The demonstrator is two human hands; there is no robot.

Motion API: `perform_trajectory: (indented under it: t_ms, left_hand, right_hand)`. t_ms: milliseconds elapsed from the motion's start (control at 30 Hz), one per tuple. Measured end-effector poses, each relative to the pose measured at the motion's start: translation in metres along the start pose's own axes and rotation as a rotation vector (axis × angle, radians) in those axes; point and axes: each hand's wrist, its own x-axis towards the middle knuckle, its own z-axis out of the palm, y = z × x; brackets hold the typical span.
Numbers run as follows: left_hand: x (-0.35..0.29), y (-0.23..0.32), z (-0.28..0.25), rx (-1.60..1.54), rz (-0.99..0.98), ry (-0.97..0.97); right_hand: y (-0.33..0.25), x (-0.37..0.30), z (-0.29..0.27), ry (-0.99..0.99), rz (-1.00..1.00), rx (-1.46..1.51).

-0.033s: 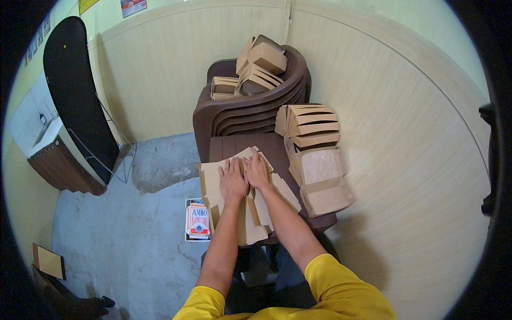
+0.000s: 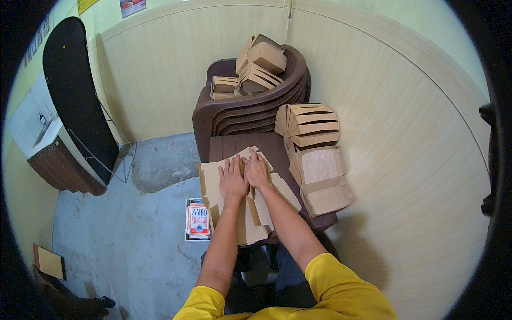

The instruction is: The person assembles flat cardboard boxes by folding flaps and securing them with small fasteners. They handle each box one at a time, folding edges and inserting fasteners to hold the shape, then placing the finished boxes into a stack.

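Observation:
A flattened brown cardboard box blank (image 2: 212, 178) with creases and flaps lies in front of me on a dark brown slatted plastic seat (image 2: 234, 143). My left hand (image 2: 233, 180) rests flat on the blank's middle, fingers stretched away from me and slightly apart. Close beside it, my right hand (image 2: 257, 172) presses on the cardboard along a raised fold, its fingers extended and slightly bent. The hands nearly touch at the thumbs. A narrow upright flap (image 2: 253, 211) stands up from the blank between my forearms.
Folded cardboard boxes (image 2: 309, 125) and an opened one (image 2: 322, 178) lie at the seat's right side. More boxes (image 2: 261, 69) sit on stacked brown chairs (image 2: 250, 109) behind. A small bin of card packs (image 2: 198, 220) stands left. A black folded board (image 2: 74, 90) leans far left.

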Motion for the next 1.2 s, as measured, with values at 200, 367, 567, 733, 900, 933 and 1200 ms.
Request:
perform_trajectory:
  t_ms: [200,367,567,733,900,933,1200]
  left_hand:
    - [0.003,0.0,-0.003,0.024,-0.001,-0.015]
    - [0.003,-0.001,0.004,0.058,0.001,-0.019]
    - [0.002,-0.001,0.0,0.012,0.0,0.144]
    - [-0.008,0.022,-0.036,-0.012,-0.241,0.056]
    - [-0.004,0.013,-0.057,-0.004,-0.001,-0.103]
    - [-0.007,0.005,-0.057,-0.02,0.077,-0.174]
    - [-0.048,-0.004,-0.073,-0.352,0.202,-0.577]
  right_hand:
    - [-0.001,0.003,-0.001,-0.006,0.01,-0.052]
    - [-0.005,0.001,-0.007,0.07,0.058,0.116]
    - [-0.003,0.001,-0.005,0.022,-0.005,-0.005]
    - [-0.003,0.003,-0.009,0.093,0.134,0.202]
    - [0.001,0.001,-0.022,0.367,0.314,0.72]
    - [0.004,0.001,-0.024,0.368,0.351,0.814]
    - [0.012,0.007,-0.043,0.22,0.423,1.023]
